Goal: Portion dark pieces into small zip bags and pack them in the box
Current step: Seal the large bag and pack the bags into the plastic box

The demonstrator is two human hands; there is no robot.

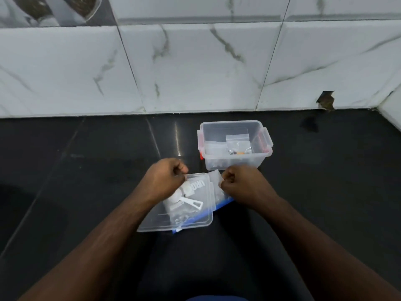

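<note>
One clear plastic box [235,146] stands open on the dark floor near the marble-tiled wall, and inside it leans at least one small filled zip bag [238,144] with dark bits and something orange at its bottom — there may be a second flat packet at its left, but I cannot tell for sure. So the packing looks begun and, I judge, far from finished. One loose lid [195,205] lies flat just in front of the box; on it sit white plastic scoops [184,197], perhaps two or three, tangled together. One larger bag with a blue zip strip [219,206] pokes out from under the lid's right edge. Two hands work above this: the left hand [165,181] is curled with fingertips pinched together, on what I cannot tell, while the right hand [240,184] pinches the edge of one small empty zip bag [215,178] — likely the next to be opened and filled. The dark pieces themselves are hardly visible outside the box.
</note>
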